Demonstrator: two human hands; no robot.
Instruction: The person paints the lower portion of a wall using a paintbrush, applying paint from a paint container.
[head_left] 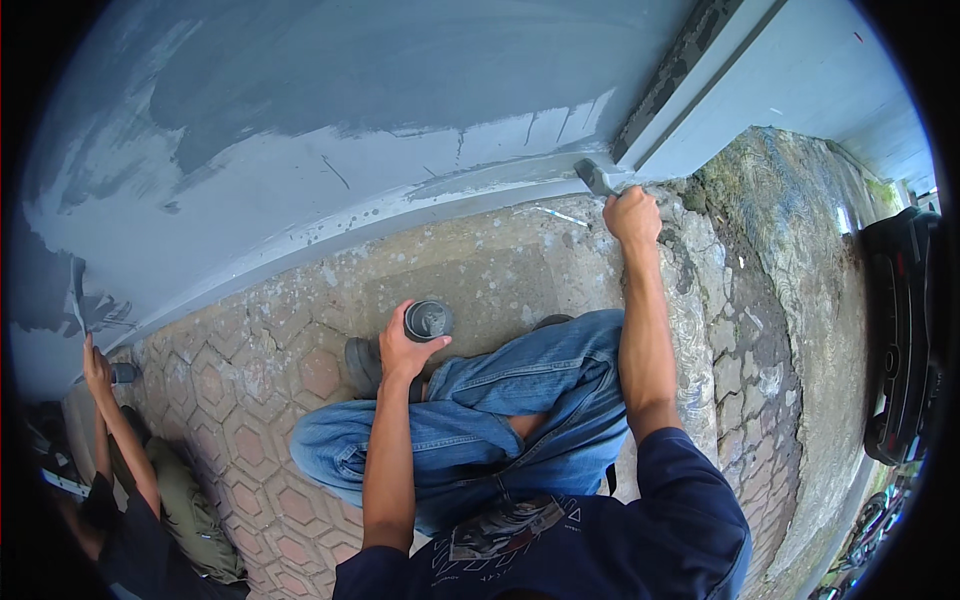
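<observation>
My right hand [632, 215] is closed round the handle of a paintbrush [596, 178]. Its bristles are at the foot of the wall, close to the corner by the door frame. In front of my crossed legs, my left hand [402, 345] grips a dark cup [429, 319] with grey paint inside. The wall [380, 90] carries uneven darker grey paint above a paler band, with several thin dark drips running down. A pale ledge along its base has grey spatters.
At the far left a co-worker's hand [96, 368] holds another brush [78, 290] against the wall; a dark container [122, 373] stands nearby. Paint-flecked concrete [480, 265] and hexagonal pavers [250, 450] make up the ground. A thin white stick [562, 216] lies near the wall. A black car [900, 335] stands at right.
</observation>
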